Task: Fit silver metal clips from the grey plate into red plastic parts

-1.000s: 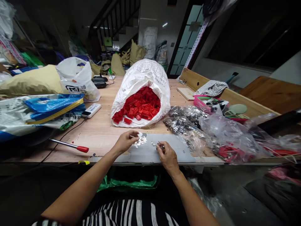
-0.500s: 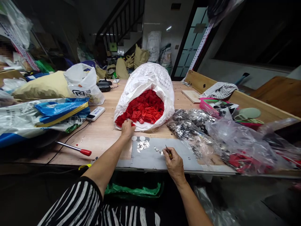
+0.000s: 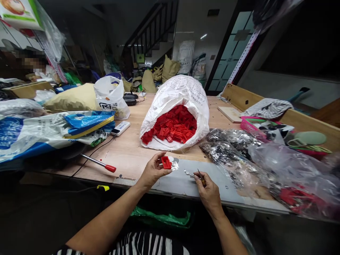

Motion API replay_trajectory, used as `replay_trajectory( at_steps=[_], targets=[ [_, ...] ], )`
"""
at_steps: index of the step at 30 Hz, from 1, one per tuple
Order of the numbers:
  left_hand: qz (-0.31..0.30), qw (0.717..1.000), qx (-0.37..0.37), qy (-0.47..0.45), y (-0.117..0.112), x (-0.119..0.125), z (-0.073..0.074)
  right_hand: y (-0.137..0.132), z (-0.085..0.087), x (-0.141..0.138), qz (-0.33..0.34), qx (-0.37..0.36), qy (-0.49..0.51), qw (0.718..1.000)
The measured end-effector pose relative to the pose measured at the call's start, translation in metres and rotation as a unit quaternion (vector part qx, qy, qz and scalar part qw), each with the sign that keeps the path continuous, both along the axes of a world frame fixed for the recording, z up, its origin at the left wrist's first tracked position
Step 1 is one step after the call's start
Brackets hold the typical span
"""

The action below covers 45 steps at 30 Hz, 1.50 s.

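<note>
My left hand point(image 3: 152, 173) grips a small red plastic box-shaped piece point(image 3: 166, 163) between thumb and fingers, its hollow side showing, above the edge of a grey mat point(image 3: 183, 186). Just behind it on the mat lies a pile of small silver metal pieces point(image 3: 175, 166). My right hand point(image 3: 210, 193) is closed on a small pointed tool point(image 3: 202, 180) with a dark tip and a yellowish handle; its exact kind is unclear. By those fingertips a few silver pieces point(image 3: 188, 173) lie loose. Beyond both hands a white woven sack point(image 3: 183, 88) lies open towards me, full of similar red pieces point(image 3: 175, 125).
Clear plastic bags of metal parts point(image 3: 231, 156) crowd the right side, beside a pink basket point(image 3: 252, 129). At left are a red-tipped lever point(image 3: 110, 168), a white power strip point(image 3: 120, 128) and several filled bags point(image 3: 71, 99). A person point(image 3: 34, 63) is at far left.
My left hand has come back from the sack's mouth to the mat with a red plastic piece in it. My right hand stays by the loose silver pieces with the tool. The view has shifted left.
</note>
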<state>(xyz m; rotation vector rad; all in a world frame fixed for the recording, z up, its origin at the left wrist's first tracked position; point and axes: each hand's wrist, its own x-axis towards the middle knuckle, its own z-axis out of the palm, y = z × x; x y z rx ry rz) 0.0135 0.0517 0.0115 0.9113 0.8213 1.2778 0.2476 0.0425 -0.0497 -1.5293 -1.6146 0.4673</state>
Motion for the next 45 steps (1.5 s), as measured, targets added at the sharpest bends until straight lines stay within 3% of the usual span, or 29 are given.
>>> replay_trajectory(
  at_steps=[7, 13, 21, 31, 37, 45],
  targets=[
    [0.059, 0.992, 0.077, 0.082, -0.029, -0.019, 0.01, -0.002, 0.003, -0.003, 0.008, -0.009, 0.005, 1.0],
    [0.034, 0.989, 0.078, 0.118, -0.041, -0.02, 0.012, -0.002, 0.002, -0.004, -0.001, 0.001, 0.009, 1.0],
    [-0.028, 1.0, 0.004, 0.003, -0.047, -0.02, 0.011, -0.003, 0.001, -0.004, -0.004, 0.003, 0.004, 1.0],
    [-0.065, 0.986, -0.128, -0.085, -0.054, -0.023, 0.014, -0.003, -0.001, -0.003, -0.001, 0.014, -0.016, 1.0],
    [-0.051, 0.979, -0.129, -0.146, -0.052, -0.024, 0.011, -0.003, 0.001, -0.005, -0.005, 0.015, -0.011, 1.0],
    [-0.002, 0.995, -0.075, -0.071, -0.051, -0.024, 0.002, -0.011, 0.012, -0.01, -0.016, 0.007, 0.023, 1.0]
  ],
)
